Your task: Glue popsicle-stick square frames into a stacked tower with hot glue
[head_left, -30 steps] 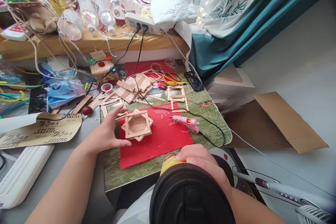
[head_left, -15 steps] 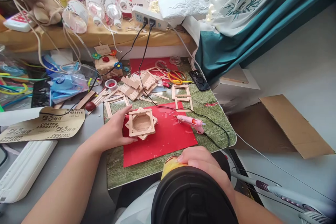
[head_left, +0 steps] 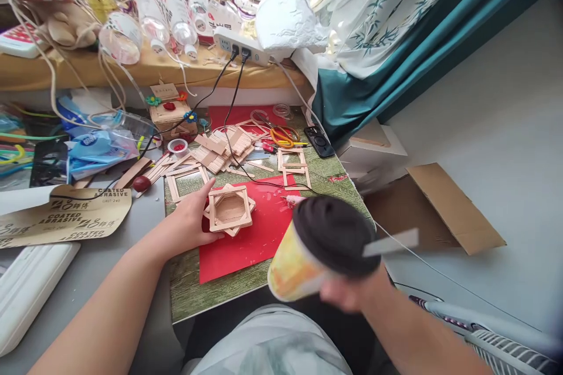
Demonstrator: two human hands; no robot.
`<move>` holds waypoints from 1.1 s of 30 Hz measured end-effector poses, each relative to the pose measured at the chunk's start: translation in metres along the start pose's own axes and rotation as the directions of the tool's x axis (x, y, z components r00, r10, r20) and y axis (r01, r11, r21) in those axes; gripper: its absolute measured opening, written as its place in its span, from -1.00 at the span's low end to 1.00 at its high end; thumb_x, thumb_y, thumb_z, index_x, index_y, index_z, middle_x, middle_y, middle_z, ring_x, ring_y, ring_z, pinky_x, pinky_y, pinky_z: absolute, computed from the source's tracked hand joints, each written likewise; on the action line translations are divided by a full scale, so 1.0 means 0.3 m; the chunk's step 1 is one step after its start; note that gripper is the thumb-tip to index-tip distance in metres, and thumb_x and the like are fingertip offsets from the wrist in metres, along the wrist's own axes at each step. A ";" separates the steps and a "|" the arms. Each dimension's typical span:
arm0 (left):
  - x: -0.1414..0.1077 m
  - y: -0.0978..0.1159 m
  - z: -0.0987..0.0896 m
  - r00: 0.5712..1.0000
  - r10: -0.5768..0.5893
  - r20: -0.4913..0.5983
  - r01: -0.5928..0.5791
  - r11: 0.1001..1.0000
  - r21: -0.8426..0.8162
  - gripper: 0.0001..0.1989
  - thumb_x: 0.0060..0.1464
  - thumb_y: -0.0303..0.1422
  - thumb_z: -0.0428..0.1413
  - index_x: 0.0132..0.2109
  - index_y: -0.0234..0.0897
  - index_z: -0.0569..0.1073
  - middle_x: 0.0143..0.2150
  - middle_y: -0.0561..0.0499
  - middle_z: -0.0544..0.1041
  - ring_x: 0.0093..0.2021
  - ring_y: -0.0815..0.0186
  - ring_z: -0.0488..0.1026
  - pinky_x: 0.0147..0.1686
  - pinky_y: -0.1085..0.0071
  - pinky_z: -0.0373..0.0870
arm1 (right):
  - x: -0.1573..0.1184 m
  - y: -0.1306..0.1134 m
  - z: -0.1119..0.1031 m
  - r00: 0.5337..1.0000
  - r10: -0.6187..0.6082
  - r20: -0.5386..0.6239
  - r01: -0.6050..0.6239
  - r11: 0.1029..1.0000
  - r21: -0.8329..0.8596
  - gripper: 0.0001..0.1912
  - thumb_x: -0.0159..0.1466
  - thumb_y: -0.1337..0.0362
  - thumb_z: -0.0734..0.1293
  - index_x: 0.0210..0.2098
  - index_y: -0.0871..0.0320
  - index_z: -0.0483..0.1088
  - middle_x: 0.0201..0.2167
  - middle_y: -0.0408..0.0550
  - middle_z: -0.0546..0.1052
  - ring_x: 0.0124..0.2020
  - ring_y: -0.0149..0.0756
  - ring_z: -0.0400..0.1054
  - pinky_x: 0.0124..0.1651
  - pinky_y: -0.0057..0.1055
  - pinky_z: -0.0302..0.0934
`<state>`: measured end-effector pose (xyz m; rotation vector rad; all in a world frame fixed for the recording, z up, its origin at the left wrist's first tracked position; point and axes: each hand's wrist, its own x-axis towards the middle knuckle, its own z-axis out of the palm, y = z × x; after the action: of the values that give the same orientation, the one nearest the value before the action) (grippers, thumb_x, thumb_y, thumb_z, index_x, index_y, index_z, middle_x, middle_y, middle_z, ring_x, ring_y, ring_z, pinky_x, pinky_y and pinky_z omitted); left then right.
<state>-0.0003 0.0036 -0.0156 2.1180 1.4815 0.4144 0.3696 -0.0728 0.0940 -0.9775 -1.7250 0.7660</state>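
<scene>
My left hand [head_left: 193, 217] grips a small box of stacked craft sticks [head_left: 231, 226] from its left side, thumb in front and a finger along the back. The box stands on a red sheet [head_left: 264, 243], its layers turned against each other around an open hollow. In my right hand [head_left: 347, 294] is a yellow drink cup [head_left: 294, 261], tilted, with a black lid [head_left: 329, 234] and a pale straw or strip [head_left: 393, 242] by the lid. Motion blurs this hand and the cup. Behind the lid, a pink glue gun [head_left: 290, 201] is mostly hidden.
Loose craft sticks [head_left: 229, 146], stick frames [head_left: 294, 169], orange-handled scissors [head_left: 284, 137] and a black phone [head_left: 319, 141] lie toward the back. A black cord [head_left: 226, 111] runs down from a power strip [head_left: 241, 47]. Sandpaper [head_left: 88, 214] lies at left; a cardboard box [head_left: 457, 208] stands right.
The cup has moved up and away from my body, over the table's front right edge, now covering most of the glue gun. My left hand stays at the stick box. The view has shifted slightly.
</scene>
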 end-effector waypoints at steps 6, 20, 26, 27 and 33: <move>0.000 0.014 0.005 1.000 -0.002 -0.012 0.002 1.000 -0.027 0.38 0.01 0.07 0.42 0.67 -0.13 -0.27 0.44 -0.33 0.37 0.42 -0.28 0.36 0.32 -0.07 0.40 | 0.475 0.227 -0.132 0.921 0.189 -0.342 -0.093 0.956 0.277 -0.45 0.14 -0.01 0.67 0.03 -0.03 0.52 0.02 -0.06 0.69 0.06 -0.06 0.62 0.18 -0.08 0.54; -0.011 0.028 0.010 0.996 0.041 -0.080 -0.052 0.990 -0.132 0.33 0.00 -0.18 0.47 0.66 -0.02 -0.22 0.49 -0.26 0.32 0.46 -0.25 0.31 0.40 -0.13 0.33 | 1.108 0.935 -0.167 0.741 0.215 -0.637 -0.324 0.944 -0.058 -0.27 -0.03 0.20 0.69 0.03 0.15 0.35 0.05 0.07 0.63 0.07 -0.09 0.57 0.19 -0.06 0.47; -0.011 0.035 0.009 0.997 0.034 -0.070 -0.045 0.986 -0.158 0.31 0.03 -0.22 0.46 0.66 -0.01 -0.23 0.49 -0.31 0.27 0.49 -0.28 0.26 0.42 -0.18 0.30 | 1.138 1.003 -0.150 0.831 0.147 -0.536 -0.291 0.937 -0.195 -0.23 -0.01 0.18 0.71 0.08 0.14 0.35 0.09 0.14 0.63 0.07 -0.08 0.59 0.15 -0.08 0.48; -0.011 0.035 0.009 0.997 0.032 -0.067 -0.043 0.986 -0.164 0.31 0.03 -0.23 0.46 0.66 -0.01 -0.23 0.49 -0.31 0.27 0.49 -0.27 0.25 0.43 -0.19 0.29 | 1.140 1.004 -0.141 0.840 0.151 -0.522 -0.292 0.936 -0.198 -0.22 0.01 0.19 0.70 0.11 0.14 0.34 0.09 0.15 0.62 0.07 -0.08 0.60 0.14 -0.10 0.48; -0.018 0.033 0.007 0.998 0.021 -0.063 -0.033 0.980 -0.195 0.34 0.03 -0.21 0.47 0.66 0.02 -0.26 0.49 -0.28 0.27 0.50 -0.24 0.24 0.44 -0.16 0.29 | 1.135 0.949 -0.077 0.841 0.177 -0.512 -0.325 0.921 -0.215 -0.24 0.12 0.19 0.65 0.19 0.17 0.30 0.14 0.19 0.59 0.11 -0.13 0.57 0.18 -0.16 0.46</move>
<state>0.0067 -0.0044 -0.0113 1.9874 1.3842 0.6140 0.3970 0.3629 0.0120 -1.4885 -1.2960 0.3751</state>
